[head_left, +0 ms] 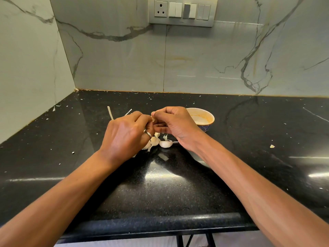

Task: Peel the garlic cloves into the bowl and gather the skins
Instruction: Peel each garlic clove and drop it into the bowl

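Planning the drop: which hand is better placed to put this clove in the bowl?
Probably the right hand: the bowl sits just beyond it; the left hand, also pinching the clove, is farther away.

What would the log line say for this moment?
step: peeling | left hand: pinches garlic clove | right hand: pinches same clove | bowl: right of hands | loose cloves: on counter beneath hands

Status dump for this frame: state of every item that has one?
Left hand: pinching small pale garlic clove.
Right hand: pinching the same clove.
White unpeeled garlic cloves: skins on, lying on black speckled counter.
Round cream bowl: upright, orange smears inside, partly behind right hand.
Pale papery skin strips: loose on counter, ungathered.
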A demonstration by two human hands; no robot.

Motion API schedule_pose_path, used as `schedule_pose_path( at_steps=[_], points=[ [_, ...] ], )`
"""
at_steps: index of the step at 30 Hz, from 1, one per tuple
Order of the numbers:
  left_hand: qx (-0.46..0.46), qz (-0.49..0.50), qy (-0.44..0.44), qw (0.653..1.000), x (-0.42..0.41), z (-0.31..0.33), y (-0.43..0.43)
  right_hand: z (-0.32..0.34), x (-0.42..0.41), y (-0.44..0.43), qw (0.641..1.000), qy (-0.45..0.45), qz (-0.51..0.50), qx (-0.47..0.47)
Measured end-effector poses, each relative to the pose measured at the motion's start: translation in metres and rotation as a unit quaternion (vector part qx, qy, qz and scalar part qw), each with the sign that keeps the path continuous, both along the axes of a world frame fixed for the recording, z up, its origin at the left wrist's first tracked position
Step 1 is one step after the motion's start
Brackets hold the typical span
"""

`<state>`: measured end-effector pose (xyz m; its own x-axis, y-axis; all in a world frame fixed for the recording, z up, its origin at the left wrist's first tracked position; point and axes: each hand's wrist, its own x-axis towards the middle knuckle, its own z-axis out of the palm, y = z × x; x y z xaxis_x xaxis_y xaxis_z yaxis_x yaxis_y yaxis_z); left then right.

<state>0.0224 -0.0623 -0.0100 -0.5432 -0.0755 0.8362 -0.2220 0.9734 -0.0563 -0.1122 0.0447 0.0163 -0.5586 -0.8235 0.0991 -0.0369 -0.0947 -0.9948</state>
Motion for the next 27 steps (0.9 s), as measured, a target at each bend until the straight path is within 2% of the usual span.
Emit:
schedule_pose_path(
  at_steps=[5, 12, 18, 23, 27],
  points=[
    [-0.002, -0.006, -0.014, 1.000, 0.0011, 0.0018, 0.0000, 0.0014, 0.0007, 0.0007, 1.000, 0.008, 0.006, 0.000],
    [0.087, -0.015, 0.014, 0.996, 0.0042, 0.0035, -0.0058, 0.0021, -0.0023, 0.0021, 0.999, -0.017, 0.034, 0.003],
    [0.119, -0.033, 0.009, 0.992, 0.0034, 0.0032, -0.0056, -0.0010, -0.0070, 0.0002, 0.999, -0.034, 0.039, -0.007],
    [0.194, -0.068, 0.015, 0.978, 0.0018, 0.0043, -0.0078, -0.0034, -0.0073, -0.0020, 0.997, -0.010, 0.056, -0.042],
    [0.246, -0.073, 0.039, 0.966, -0.0007, 0.0071, -0.0047, -0.0061, -0.0076, -0.0029, 0.996, 0.062, 0.046, -0.048]
  ],
)
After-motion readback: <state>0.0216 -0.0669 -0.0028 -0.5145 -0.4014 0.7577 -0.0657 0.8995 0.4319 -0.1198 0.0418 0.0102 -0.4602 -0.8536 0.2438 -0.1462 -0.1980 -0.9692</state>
